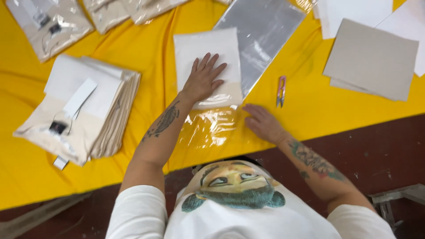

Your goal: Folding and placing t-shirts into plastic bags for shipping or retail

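A folded cream garment (208,57) lay partway inside a clear plastic bag (212,126) in the middle of the yellow desk (150,48). The left hand (204,79) pressed flat on it, fingers spread and gripping nothing; the right hand (262,123) lay open on the bag's mouth, pinning the film. Bagging seemed half done: the next move would likely call for sliding the garment fully in while holding the bag flat. Outward, one pair of pink snips (281,90) lay just right, one empty bag (261,37) behind, one stack of folded garments (84,110) at left, one stack of grey card sheets (372,59) at right, and three bagged garments (48,24) along the far edge.
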